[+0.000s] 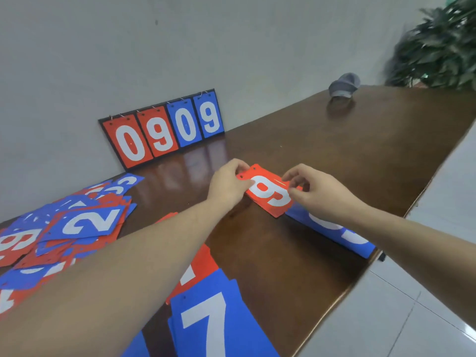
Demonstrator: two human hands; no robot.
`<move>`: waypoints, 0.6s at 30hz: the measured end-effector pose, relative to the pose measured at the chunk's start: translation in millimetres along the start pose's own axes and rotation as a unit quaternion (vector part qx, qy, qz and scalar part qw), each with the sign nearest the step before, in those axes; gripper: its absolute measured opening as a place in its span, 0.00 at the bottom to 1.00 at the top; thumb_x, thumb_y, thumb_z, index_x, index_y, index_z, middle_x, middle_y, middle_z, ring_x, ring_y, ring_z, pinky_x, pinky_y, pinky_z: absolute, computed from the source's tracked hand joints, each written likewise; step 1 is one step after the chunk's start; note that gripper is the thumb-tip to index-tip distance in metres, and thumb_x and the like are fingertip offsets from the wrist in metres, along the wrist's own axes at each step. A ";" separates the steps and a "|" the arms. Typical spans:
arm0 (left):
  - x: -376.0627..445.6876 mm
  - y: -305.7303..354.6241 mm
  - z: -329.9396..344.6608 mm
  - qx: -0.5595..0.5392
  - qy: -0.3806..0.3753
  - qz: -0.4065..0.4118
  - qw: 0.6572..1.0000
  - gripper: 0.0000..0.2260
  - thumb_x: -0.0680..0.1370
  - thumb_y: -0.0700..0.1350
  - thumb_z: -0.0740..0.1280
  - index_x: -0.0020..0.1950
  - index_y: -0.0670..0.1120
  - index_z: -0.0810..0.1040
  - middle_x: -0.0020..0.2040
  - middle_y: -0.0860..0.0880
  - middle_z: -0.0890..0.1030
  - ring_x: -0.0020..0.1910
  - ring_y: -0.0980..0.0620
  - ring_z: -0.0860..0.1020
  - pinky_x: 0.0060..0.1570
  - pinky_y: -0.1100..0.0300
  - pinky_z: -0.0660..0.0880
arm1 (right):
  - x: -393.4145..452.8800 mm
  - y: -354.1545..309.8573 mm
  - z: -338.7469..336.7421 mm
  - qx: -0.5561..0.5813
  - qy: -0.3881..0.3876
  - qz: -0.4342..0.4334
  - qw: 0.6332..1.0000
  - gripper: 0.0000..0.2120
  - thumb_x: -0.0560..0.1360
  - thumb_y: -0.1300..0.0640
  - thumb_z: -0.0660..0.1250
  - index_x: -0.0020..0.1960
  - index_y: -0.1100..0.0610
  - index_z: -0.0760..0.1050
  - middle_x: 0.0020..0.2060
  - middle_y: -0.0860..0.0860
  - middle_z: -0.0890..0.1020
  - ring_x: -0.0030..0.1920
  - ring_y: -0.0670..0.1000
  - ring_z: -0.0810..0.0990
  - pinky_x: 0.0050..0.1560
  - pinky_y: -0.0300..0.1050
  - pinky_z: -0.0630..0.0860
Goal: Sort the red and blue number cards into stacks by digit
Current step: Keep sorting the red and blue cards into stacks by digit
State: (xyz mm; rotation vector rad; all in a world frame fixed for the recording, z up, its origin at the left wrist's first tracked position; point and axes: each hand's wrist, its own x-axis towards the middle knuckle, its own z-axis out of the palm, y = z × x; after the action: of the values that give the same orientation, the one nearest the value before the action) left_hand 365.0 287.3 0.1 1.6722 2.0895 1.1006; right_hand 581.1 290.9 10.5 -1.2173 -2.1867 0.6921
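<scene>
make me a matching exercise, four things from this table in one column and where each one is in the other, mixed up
Things:
1. red card
2. scoreboard
3. grey cap
4. blue 7 card

Places:
A. leaning against the wall
B. far end of the table, near the plant
C. nearest the camera, bottom of the view
D. held between the left hand and right hand

Pairs: 1-D, 2-A, 3-B, 4-C

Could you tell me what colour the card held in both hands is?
Red card with a white digit, head view.
</scene>
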 end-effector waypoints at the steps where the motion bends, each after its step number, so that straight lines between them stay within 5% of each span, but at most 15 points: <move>1: 0.3 -2.0 2.6 0.070 -0.004 0.027 0.997 0.11 0.74 0.47 0.75 0.55 0.53 0.80 0.54 0.52 0.80 0.57 0.49 0.76 0.56 0.55 0.73 | 1.6 -1.5 2.2 -0.001 -0.003 -0.001 1.000 0.09 0.79 0.56 0.64 0.56 0.44 0.74 0.45 0.40 0.80 0.39 0.39 0.75 0.37 0.36 0.68; 3: -1.1 -4.3 3.8 0.157 0.011 0.057 0.986 0.10 0.76 0.52 0.73 0.56 0.57 0.80 0.59 0.54 0.78 0.62 0.49 0.72 0.60 0.52 0.68 | 5.0 -6.2 7.2 0.000 -0.008 -0.002 1.000 0.09 0.79 0.56 0.64 0.56 0.45 0.73 0.46 0.41 0.80 0.38 0.40 0.76 0.37 0.36 0.68; 8: -13.0 -13.1 -14.4 0.161 0.000 0.072 0.984 0.10 0.77 0.52 0.70 0.58 0.58 0.78 0.63 0.55 0.73 0.66 0.50 0.67 0.64 0.50 0.61 | 9.7 -26.2 27.2 0.013 -0.014 -0.012 1.000 0.07 0.77 0.52 0.64 0.54 0.45 0.75 0.46 0.41 0.81 0.37 0.40 0.75 0.40 0.41 0.71; 18: -81.3 -69.5 -103.6 0.112 0.033 0.043 0.992 0.07 0.78 0.48 0.68 0.55 0.56 0.80 0.61 0.54 0.76 0.63 0.51 0.73 0.66 0.47 0.68 | 6.4 -94.0 81.1 0.014 -0.071 -0.083 0.994 0.09 0.78 0.57 0.65 0.54 0.45 0.74 0.42 0.43 0.81 0.40 0.41 0.77 0.40 0.38 0.69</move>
State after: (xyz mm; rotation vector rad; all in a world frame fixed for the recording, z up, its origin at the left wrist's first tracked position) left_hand 276.5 167.6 2.8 1.8662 2.2757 0.9872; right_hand 468.1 239.1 15.1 -0.9853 -2.3543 0.7587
